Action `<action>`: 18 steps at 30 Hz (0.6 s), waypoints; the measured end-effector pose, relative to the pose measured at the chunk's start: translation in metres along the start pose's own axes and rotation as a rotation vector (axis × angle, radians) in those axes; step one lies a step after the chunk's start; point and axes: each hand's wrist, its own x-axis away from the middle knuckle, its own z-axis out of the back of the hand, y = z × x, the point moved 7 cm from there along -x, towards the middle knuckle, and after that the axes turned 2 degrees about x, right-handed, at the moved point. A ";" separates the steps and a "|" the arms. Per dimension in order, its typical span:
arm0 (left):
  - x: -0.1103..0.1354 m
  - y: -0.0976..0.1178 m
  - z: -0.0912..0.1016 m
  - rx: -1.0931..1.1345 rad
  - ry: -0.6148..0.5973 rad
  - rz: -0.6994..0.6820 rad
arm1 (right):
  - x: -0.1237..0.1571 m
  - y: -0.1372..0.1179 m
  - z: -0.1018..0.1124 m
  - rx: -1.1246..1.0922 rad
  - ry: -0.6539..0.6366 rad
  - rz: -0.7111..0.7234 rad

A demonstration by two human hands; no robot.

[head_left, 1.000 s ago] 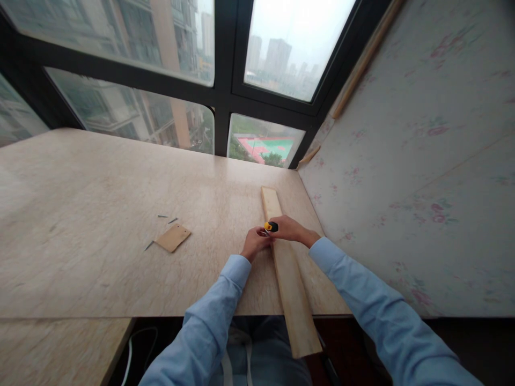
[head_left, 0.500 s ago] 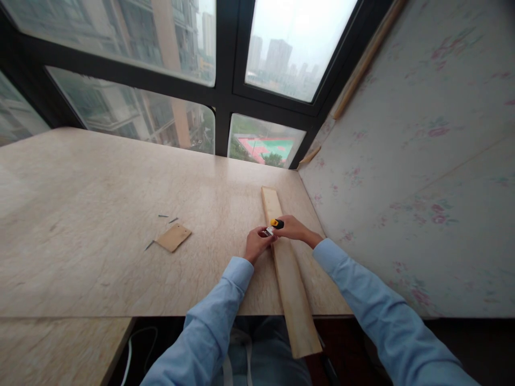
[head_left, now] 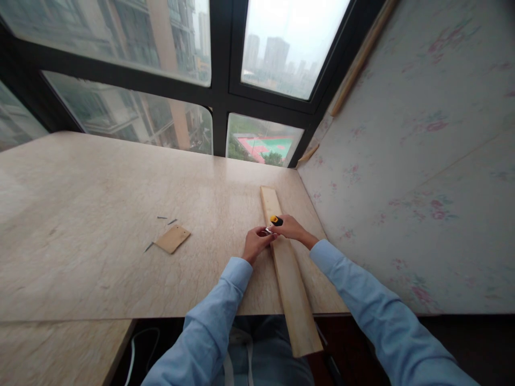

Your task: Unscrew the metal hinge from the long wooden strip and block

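Note:
A small shiny metal piece [head_left: 267, 230] sits between my two hands, over a long pale wooden board [head_left: 293, 284]. My left hand [head_left: 256, 242] is closed on this metal piece from the left, its fingertips at the board's edge. My right hand [head_left: 290, 227] grips a tool with a yellow-and-black handle [head_left: 276, 220]; the handle sticks out past the fingers, and its working end is hidden. The board lies lengthwise away from me, its near end jutting past the front edge of the stone-patterned counter [head_left: 100, 268].
To the left lies a small thin wooden plate [head_left: 172, 239] with holes in it. One nail or screw [head_left: 148, 247] touches its corner, and two more [head_left: 162, 217] lie behind it. Dark-framed windows [head_left: 220, 128] close off the back; a papered wall [head_left: 402, 187] stands at the right.
Both hands stay at the same spot on the board. The metal piece and the tool handle have shifted or turned very slightly. The whole view has moved a little.

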 end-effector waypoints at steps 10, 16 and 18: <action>0.002 0.003 0.001 -0.117 0.014 -0.045 | 0.009 0.017 -0.007 -0.188 -0.125 -0.157; 0.002 0.005 0.002 -0.279 0.034 -0.114 | 0.011 0.005 0.001 -0.115 -0.008 0.077; 0.002 0.004 0.003 -0.293 0.035 -0.114 | 0.012 0.001 0.005 -0.061 0.054 0.132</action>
